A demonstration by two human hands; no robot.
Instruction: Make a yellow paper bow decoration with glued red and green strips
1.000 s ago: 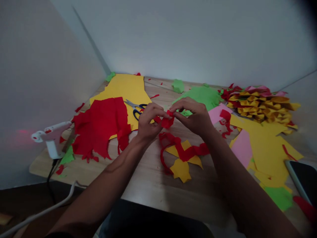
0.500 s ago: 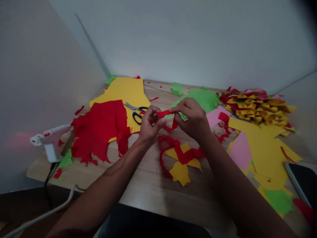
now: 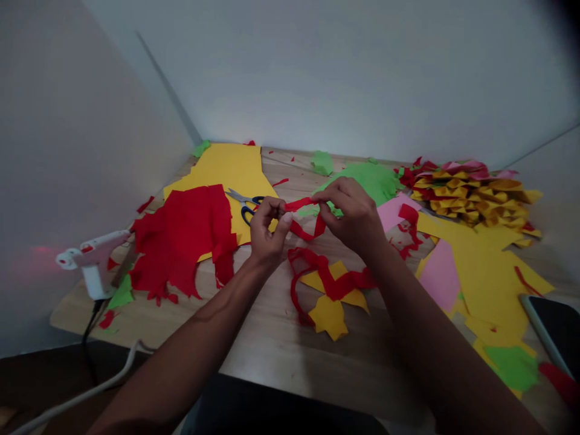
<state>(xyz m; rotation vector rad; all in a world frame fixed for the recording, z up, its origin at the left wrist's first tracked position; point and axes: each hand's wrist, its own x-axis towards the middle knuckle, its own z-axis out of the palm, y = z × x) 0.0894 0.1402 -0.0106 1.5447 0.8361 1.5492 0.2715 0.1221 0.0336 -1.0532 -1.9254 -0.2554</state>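
Note:
A thin red crepe paper strip (image 3: 299,204) is stretched between my two hands above the middle of the table, and a loop of red hangs below it. My left hand (image 3: 269,229) pinches one end between thumb and fingers. At the other end, my right hand (image 3: 347,208) grips the strip with its fingertips. Beneath my hands, a curled red strip (image 3: 338,285) lies across yellow paper pieces, one of them a yellow star-like cutout (image 3: 329,317). Just behind my left hand are scissors (image 3: 244,199) with dark blue handles, partly covered by that hand.
Left of my hands lie a large red crepe sheet (image 3: 181,232) and yellow paper (image 3: 231,163). A glue gun (image 3: 93,263) stands at the left edge, its cord hanging down. Green crepe (image 3: 374,181), a ruffled yellow pile (image 3: 471,199) and a phone (image 3: 553,332) are on the right.
My left hand has shifted slightly left, away from the right hand, so more of the red strip shows between them. The right hand has barely moved.

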